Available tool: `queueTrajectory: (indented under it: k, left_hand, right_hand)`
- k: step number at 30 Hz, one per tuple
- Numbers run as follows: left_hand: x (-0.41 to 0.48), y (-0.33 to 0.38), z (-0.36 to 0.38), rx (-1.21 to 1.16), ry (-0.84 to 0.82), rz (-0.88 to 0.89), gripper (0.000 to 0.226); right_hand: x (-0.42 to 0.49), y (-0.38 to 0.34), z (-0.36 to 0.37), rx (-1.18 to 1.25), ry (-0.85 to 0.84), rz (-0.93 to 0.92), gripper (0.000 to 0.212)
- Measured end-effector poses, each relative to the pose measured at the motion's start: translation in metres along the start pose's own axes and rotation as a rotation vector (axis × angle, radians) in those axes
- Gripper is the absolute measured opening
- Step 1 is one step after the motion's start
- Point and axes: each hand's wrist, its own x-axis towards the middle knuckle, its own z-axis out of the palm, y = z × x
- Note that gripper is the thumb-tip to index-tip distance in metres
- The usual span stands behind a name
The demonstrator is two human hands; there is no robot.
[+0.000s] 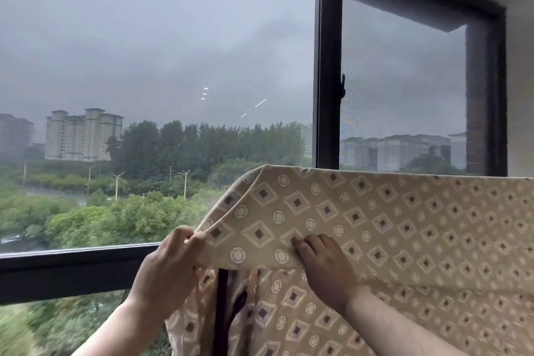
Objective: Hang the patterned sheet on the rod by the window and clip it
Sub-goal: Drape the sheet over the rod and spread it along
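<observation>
The left hand (173, 254) pinches the corner of the patterned sheet (404, 225), and the right hand (323, 263) grips its hem just beside. The sheet already hangs folded over by the window (329, 37), with the rod hidden beneath it. No clip is in sight, so I judge that straightening and clipping remain.
</observation>
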Motion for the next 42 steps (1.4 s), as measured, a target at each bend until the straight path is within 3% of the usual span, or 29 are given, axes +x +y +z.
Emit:
queueTrajectory:
  k: [2, 4, 8, 12, 14, 17, 19, 22, 23, 25, 27, 30, 33, 36, 42]
  left_hand:
    - [-0.011, -0.001, -0.004, -0.001, 0.115, 0.037, 0.032]
    - [-0.018, -0.002, -0.011, -0.061, 0.181, 0.059, 0.022]
    - [-0.013, -0.009, -0.028, -0.141, 0.216, 0.06, 0.018]
    - [-0.001, -0.015, -0.027, 0.029, 0.139, 0.065, 0.015]
    - [0.009, -0.016, -0.019, 0.146, 0.044, -0.005, 0.017]
    - [0.013, -0.002, 0.0, 0.097, -0.075, -0.078, 0.03]
    - [0.004, 0.021, 0.014, 0.004, -0.109, 0.029, 0.048]
    - [-0.004, 0.038, 0.034, -0.038, -0.108, 0.132, 0.048]
    - [-0.002, 0.037, 0.041, -0.024, -0.098, 0.109, 0.044]
    - [0.006, 0.03, 0.05, 0.008, -0.094, 0.075, 0.04]
    - [0.016, 0.022, 0.052, -0.007, -0.125, 0.077, 0.036]
    - [0.024, 0.014, 0.048, -0.011, -0.182, 0.057, 0.035]
    - [0.02, 0.009, 0.047, -0.091, -0.145, 0.044, 0.035]
    - [0.014, 0.006, 0.046, -0.138, -0.057, 0.055, 0.028]
    - [-0.005, 0.0, 0.058, -0.055, -0.106, 0.105, 0.019]
  right_hand:
    - [-0.012, 0.001, -0.001, -0.051, -0.007, 0.029, 0.025]
    - [-0.017, 0.002, -0.002, -0.077, -0.014, 0.099, 0.034]
    - [-0.013, 0.016, -0.003, -0.129, -0.038, 0.182, 0.049]
    - [-0.01, 0.014, -0.006, -0.081, -0.01, 0.165, 0.04]
    - [-0.01, 0.01, -0.009, -0.044, 0.023, 0.145, 0.027]
    - [-0.012, 0.009, -0.01, 0.034, 0.036, 0.136, 0.008]
    - [-0.013, 0.006, -0.012, 0.027, -0.041, 0.166, 0.015]
    - [-0.017, -0.012, -0.016, -0.027, -0.173, 0.144, 0.027]
    - [-0.016, -0.023, -0.02, 0.047, -0.245, 0.235, 0.022]
    - [-0.012, -0.045, -0.017, 0.305, -0.437, 0.615, 0.012]
    - [-0.006, -0.061, -0.005, 0.728, -0.451, 1.027, 0.014]
    - [0.019, -0.067, 0.003, 1.437, -0.195, 1.541, 0.014]
    - [0.04, -0.055, 0.004, 2.022, 0.277, 1.763, 0.024]
    - [0.043, -0.046, 0.012, 2.075, 0.535, 1.812, 0.027]
    - [0.016, -0.053, 0.02, 1.867, 0.402, 1.875, 0.017]
